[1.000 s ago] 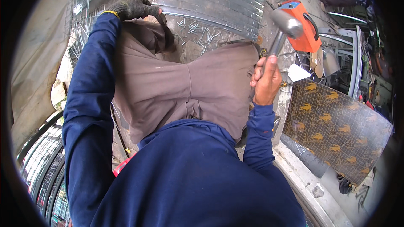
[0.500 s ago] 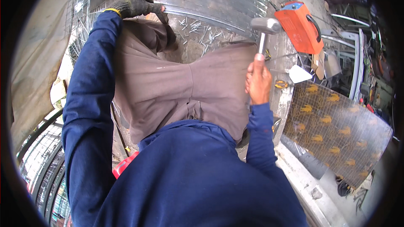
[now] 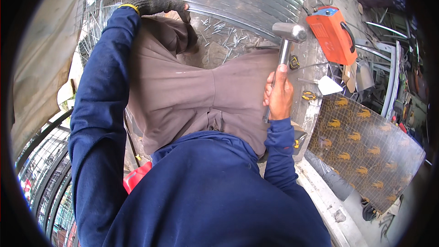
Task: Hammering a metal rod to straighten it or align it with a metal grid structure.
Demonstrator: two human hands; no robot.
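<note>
My right hand (image 3: 280,92) is wrapped round the handle of a metal hammer (image 3: 289,33), holding it raised above my right thigh with its head pointing away from me. At the far left, my left hand (image 3: 157,2) wears a dark knitted glove with a yellow cuff; a bare fingertip shows. Its fingers close at the near left corner of a slatted panel of grey metal strips (image 3: 238,1); the exact grip is partly hidden. Many short metal pieces (image 3: 224,30) lie scattered on the ground between my legs and the panel.
An orange machine (image 3: 330,34) with a black handle and cables stands right of the panel. Nearby are yellow-handled pliers (image 3: 309,95), a tape measure (image 3: 294,61) and a white plate (image 3: 329,85). A patterned dark board (image 3: 366,148) lies at right; wire mesh (image 3: 98,4) stands at far left.
The view has shifted slightly, so the surroundings sit farther right and lower. The hammer has tilted a little, with more of its shaft showing. My left hand stays at the panel's corner.
</note>
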